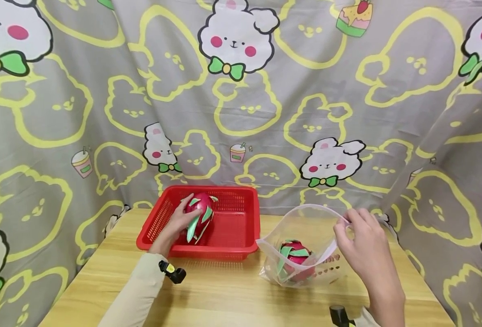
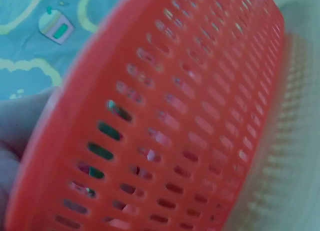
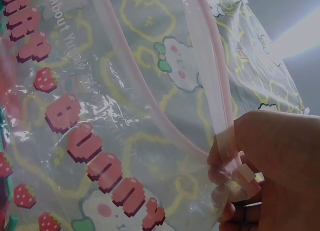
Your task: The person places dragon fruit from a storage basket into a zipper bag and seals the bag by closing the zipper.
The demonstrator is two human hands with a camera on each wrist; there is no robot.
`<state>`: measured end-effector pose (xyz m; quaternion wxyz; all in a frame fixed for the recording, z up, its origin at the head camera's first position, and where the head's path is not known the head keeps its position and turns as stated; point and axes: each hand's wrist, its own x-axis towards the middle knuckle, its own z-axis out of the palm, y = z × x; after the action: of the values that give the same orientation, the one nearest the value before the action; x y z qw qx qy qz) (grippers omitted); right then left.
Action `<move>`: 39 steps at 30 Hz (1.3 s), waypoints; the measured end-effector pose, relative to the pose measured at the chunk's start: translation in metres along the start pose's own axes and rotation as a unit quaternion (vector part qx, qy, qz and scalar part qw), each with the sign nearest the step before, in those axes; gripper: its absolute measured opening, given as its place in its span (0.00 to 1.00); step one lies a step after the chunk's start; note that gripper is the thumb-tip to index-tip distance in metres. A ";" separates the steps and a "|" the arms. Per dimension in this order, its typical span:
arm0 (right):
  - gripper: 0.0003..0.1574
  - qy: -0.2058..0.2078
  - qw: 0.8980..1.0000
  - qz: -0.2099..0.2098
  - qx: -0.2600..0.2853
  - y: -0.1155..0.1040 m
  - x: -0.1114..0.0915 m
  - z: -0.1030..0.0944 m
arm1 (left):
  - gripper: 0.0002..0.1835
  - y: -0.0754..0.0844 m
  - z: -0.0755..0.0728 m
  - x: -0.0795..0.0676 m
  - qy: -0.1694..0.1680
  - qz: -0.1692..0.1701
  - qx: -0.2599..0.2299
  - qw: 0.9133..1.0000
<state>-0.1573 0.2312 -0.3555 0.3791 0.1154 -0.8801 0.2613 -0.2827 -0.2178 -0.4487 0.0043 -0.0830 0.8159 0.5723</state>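
Note:
My left hand (image 1: 179, 221) grips a dragon fruit (image 1: 202, 206), pink-red with green scales, inside the left part of a red slotted basket (image 1: 234, 249). In the left wrist view the basket's wall (image 2: 200, 121) fills most of the picture, hiding the fruit except for bits of green and pink through the slots. On the right, a clear zip bag (image 1: 306, 222) with a pale pink rim stands with its mouth spread. My right hand (image 1: 365, 243) pinches the right corner of that rim, near the slider (image 3: 245, 176). Inside the bag lies another dragon fruit (image 1: 300, 260).
Basket and bag stand side by side on a light wooden table (image 1: 224, 295), the bag slightly nearer me. A grey curtain (image 1: 261, 150) with cartoon rabbits hangs behind the table and along both sides. Pink lettering and strawberries are printed on the bag.

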 end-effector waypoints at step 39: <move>0.12 -0.075 0.971 -0.175 -0.147 -0.011 0.017 -0.019 | 0.18 0.028 0.010 -0.092 -0.295 0.119 -0.487 0.814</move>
<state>-0.1529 0.2327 -0.3279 0.3651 0.2296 -0.9009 0.0493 -0.1964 -0.1871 -0.4170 0.1357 0.1964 0.3940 0.8876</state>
